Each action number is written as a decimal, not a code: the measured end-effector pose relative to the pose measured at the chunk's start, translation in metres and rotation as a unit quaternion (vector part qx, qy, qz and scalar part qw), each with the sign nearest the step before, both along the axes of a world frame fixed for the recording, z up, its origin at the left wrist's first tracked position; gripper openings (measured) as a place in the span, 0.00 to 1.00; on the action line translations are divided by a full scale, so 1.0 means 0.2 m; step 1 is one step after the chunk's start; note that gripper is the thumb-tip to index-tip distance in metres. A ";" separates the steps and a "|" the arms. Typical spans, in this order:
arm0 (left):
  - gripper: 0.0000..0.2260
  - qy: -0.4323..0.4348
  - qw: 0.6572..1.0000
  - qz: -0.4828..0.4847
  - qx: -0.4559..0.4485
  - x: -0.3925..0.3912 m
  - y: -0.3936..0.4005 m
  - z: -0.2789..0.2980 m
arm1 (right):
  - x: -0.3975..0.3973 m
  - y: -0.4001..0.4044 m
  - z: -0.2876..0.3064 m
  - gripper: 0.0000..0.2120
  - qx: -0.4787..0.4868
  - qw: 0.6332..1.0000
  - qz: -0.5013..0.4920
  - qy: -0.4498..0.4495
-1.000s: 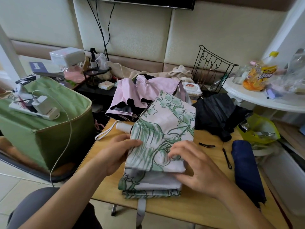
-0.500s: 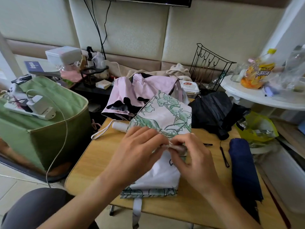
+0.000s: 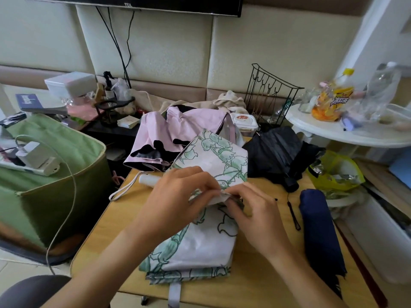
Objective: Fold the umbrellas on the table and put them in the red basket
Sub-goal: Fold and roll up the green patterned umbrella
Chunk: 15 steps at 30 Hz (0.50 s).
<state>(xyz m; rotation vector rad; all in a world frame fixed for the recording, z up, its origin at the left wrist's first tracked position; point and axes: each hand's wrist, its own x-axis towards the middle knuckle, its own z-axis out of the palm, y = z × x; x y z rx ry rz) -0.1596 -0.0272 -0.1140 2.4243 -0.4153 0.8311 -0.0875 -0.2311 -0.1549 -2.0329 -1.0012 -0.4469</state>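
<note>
Item: floral umbrella (image 3: 206, 238), white with green print, lying collapsed along the middle of the wooden bench (image 3: 255, 285), handle end pointing away to the left. Left hand (image 3: 178, 203) and right hand (image 3: 255, 216) meet over its middle, fingertips of both pinching a fold of the canopy. Risks, as judged: the pinched pleat may slip free and the slack cloth spring open again; the strap hanging over the near edge could catch. Awaiting folding: pink umbrella (image 3: 178, 134) and black umbrella (image 3: 278, 154) at the far edge, loosely heaped; navy umbrella (image 3: 320, 232) rolled, at right. Red basket: not seen (only a green fabric bin (image 3: 55, 174) stands at left). Surroundings: padded wall panels, white round side table (image 3: 347, 134) crowded with bottles.
</note>
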 end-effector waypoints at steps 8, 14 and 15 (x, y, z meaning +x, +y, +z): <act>0.06 0.016 0.999 -0.005 -0.037 0.06 0.06 -0.11 | 0.08 -0.01 -0.01 0.02 0.004 0.997 0.015 0.078; 0.03 -0.006 1.000 -0.009 0.021 0.07 0.06 -0.11 | 0.09 -0.02 -0.01 0.03 -0.006 0.997 0.031 0.068; 0.04 0.004 1.000 0.003 0.002 0.07 0.06 -0.11 | 0.09 -0.02 -0.01 0.03 -0.007 0.998 0.029 0.062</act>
